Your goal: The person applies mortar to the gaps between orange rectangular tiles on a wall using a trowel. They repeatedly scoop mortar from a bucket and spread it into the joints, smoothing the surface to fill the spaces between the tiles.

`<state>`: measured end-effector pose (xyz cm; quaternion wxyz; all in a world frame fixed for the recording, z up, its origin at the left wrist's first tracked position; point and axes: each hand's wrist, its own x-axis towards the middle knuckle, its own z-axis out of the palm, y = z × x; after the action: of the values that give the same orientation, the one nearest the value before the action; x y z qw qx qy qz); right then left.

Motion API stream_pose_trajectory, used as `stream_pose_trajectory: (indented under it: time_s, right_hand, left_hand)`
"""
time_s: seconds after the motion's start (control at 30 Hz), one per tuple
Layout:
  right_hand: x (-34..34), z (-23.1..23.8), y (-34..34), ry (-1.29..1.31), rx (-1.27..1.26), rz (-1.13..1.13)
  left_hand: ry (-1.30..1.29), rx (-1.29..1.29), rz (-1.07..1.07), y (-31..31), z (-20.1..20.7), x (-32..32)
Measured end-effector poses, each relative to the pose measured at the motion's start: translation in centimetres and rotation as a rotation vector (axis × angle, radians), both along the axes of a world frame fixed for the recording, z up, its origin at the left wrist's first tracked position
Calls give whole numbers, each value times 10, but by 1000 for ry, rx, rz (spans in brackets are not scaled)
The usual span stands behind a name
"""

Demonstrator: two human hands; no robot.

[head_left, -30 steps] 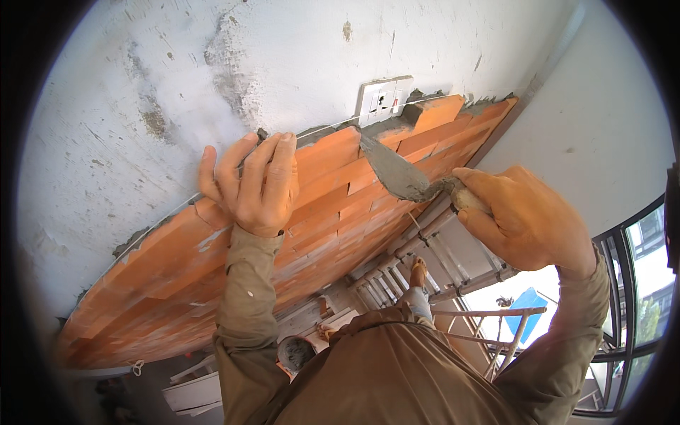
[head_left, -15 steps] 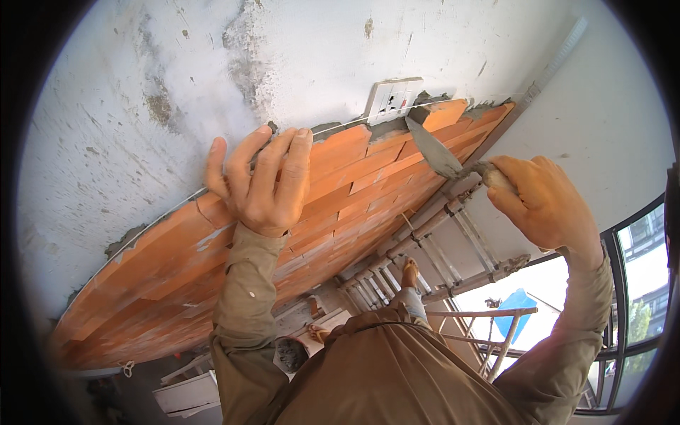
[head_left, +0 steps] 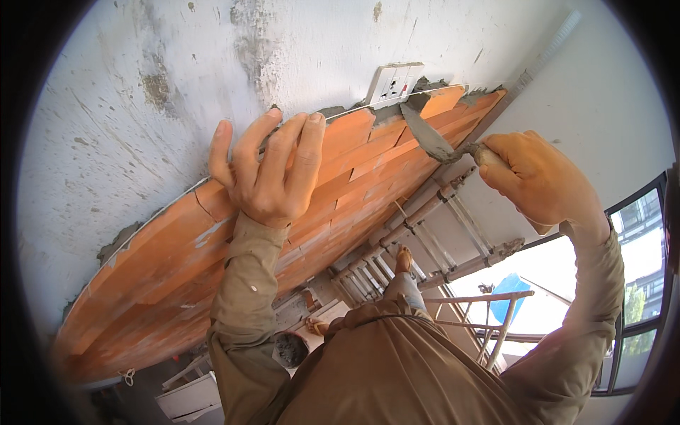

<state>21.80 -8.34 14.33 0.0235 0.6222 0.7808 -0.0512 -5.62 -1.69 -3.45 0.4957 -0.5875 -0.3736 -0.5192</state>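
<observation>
My left hand (head_left: 269,166) lies with spread fingers over the top course of an orange brick wall (head_left: 340,205). Its fingertips reach the upper edge, beside a taut white string (head_left: 163,212). In my right hand (head_left: 542,177) is the handle of a pointed trowel (head_left: 427,134), gripped with bent fingers. The mortar-smeared blade points up and left, its tip near the gap beside an end brick (head_left: 443,101). Grey mortar (head_left: 389,113) shows in that gap, below a white socket plate (head_left: 394,81).
A rough white wall (head_left: 191,92) rises behind the bricks. Below on the right are a ladder (head_left: 432,241) and a wooden frame (head_left: 506,319), near a dark-framed window (head_left: 630,326). My feet show far below, one (head_left: 404,259) by the ladder. A round dark grey thing (head_left: 290,348) is by my left sleeve.
The trowel and my right hand have shifted slightly up and left in view, with the blade tip still near the gap. My left hand stays spread on the top course.
</observation>
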Motion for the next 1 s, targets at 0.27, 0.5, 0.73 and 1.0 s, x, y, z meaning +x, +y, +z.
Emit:
stream_pose_trajectory:
  time_s: [0.27, 0.5, 0.73, 1.0]
  right_hand:
    - [-28, 6, -15, -5, -44, 0]
    - [-21, -2, -23, 37, -12, 100]
    - [5, -5, -39, 95, 56, 130]
    - [32, -28, -40, 214, 110, 76]
  left_hand:
    - [11, 13, -8, 2, 0, -2]
    - [23, 11, -28, 3, 0, -3]
    - [25, -12, -15, 0, 2, -2]
    - [46, -36, 20, -2, 3, -1]
